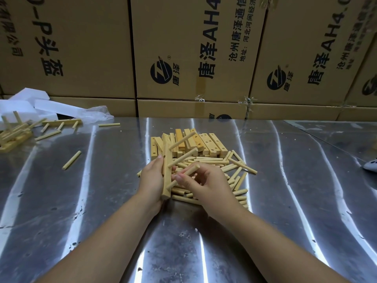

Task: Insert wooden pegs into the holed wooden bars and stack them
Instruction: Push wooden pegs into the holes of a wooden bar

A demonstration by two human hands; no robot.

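Note:
My left hand (152,180) grips a holed wooden bar (166,178) held on edge above the metal table. Two pegs (182,141) stick out of the bar toward the upper right. My right hand (204,183) pinches a third peg (184,176) whose lower end meets the bar near its lower part. Behind the hands lies a pile of holed bars (204,142). A heap of loose pegs (234,170) spreads under and to the right of my hands.
At the far left stand finished bars with pegs (14,131) and one lying by the foam (61,122). Stray pegs (71,160) lie on the steel table (285,180). White foam pieces (30,103) and cardboard boxes (183,58) line the back.

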